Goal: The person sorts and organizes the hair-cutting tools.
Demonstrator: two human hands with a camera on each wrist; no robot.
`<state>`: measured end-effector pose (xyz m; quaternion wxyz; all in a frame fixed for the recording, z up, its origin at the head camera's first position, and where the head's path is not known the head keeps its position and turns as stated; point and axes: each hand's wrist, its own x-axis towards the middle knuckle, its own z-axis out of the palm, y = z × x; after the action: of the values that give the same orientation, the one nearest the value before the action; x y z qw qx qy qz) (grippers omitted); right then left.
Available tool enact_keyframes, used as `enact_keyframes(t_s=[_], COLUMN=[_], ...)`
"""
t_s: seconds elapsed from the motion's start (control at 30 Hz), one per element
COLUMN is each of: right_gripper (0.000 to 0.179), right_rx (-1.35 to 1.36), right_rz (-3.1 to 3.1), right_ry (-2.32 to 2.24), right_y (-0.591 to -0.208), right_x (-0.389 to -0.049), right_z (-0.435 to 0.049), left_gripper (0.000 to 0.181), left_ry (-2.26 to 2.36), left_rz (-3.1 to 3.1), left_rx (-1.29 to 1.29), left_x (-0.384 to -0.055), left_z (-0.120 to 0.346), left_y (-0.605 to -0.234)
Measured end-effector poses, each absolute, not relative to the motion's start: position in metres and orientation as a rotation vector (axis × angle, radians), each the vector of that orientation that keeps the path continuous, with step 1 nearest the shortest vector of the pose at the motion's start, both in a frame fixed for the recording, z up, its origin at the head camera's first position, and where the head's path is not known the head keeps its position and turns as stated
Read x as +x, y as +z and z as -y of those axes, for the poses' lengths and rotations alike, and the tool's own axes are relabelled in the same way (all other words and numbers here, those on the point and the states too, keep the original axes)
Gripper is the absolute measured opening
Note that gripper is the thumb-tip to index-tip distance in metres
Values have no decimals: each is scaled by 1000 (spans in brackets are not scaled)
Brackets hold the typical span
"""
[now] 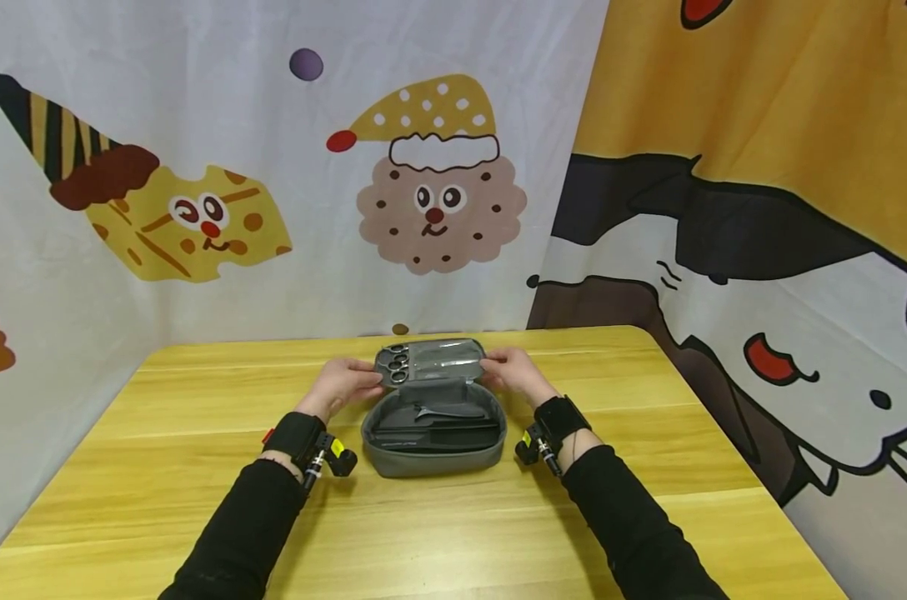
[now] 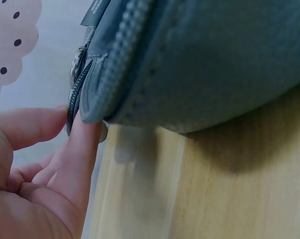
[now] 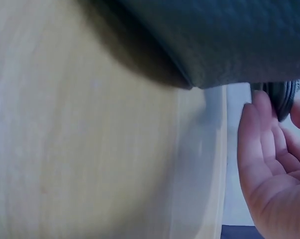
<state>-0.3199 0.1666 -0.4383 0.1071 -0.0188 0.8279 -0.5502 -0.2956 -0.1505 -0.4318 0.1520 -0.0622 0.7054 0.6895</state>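
A grey zip case (image 1: 434, 464) stands unzipped on the table with its lid (image 1: 446, 350) tilted back. At the lid's left edge, my left hand (image 1: 343, 385) pinches the zipped rim between thumb and fingers. My right hand (image 1: 515, 375) holds the lid's right edge, fingers behind and thumb in front. Scissors (image 1: 398, 363) with several metal finger loops sit in the left part of the lid, beside a clear pocket (image 1: 453, 362). Inside the case lie long dark tools (image 1: 431, 435) and a slim grey piece (image 1: 449, 412), their kinds unclear.
The wooden table (image 1: 423, 533) extends round the case on every side. Close behind its far edge hangs a printed curtain (image 1: 273, 308) with cartoon figures. Each wrist wears a black strap with a small camera (image 1: 341, 458).
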Motion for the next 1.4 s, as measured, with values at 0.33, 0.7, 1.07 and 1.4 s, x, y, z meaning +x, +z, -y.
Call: enact_keyframes(t_s=[0.33,0.7,1.07,1.4], right_gripper=[31,30,22,16], right_rx=[-121,-126,-267,-441], right_rz=[-2395,-2486,-2642,-2834], right_ry=[-1888,-1890,-1865,-1715], right_y=[-435,-427,-424,-423], right_x=[-319,-316,-304,-296], right_z=[-163,-161,-166,-173], left_gripper=[51,41,27,21], left_ry=[2067,2140,2145,2056], left_rz=[-2062,-2151,-2346,-2503], left_rx=[-123,-82,36,114], left_x=[-294,-286,-275,-269], left_z=[150,150,147,149], left_y=[-432,-428,-419,-419])
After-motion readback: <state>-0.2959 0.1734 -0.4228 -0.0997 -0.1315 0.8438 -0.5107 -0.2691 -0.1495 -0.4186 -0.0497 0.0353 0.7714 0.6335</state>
